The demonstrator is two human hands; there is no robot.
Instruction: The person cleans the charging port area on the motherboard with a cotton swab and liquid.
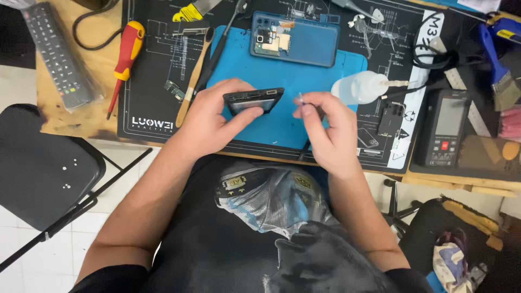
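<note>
Left hand (209, 122), grip closed on a dark phone frame (253, 100), held on edge, tilted, just above the blue silicone mat (293, 81); thumb under, fingers over the top. Right hand (325, 130), grip pinched shut on a thin dark tool (305, 149); its handle sticks out below the hand toward the table edge, and a small pale tip (300, 97) shows above the fingers, just beside the frame's right end. Can't tell whether tip and frame touch.

Behind the hands on the mat: an opened blue phone (296, 38), back up, board exposed. White squeeze bottle (361, 87) lies on its side right of the mat. Black printed work mat (152, 70) underneath. Red-and-yellow screwdriver (125, 59) at left, grey remote (57, 54) further left on the wooden table (70, 116). Dark handheld meter (448, 127) at right. Black chair (43, 168) lower left.
</note>
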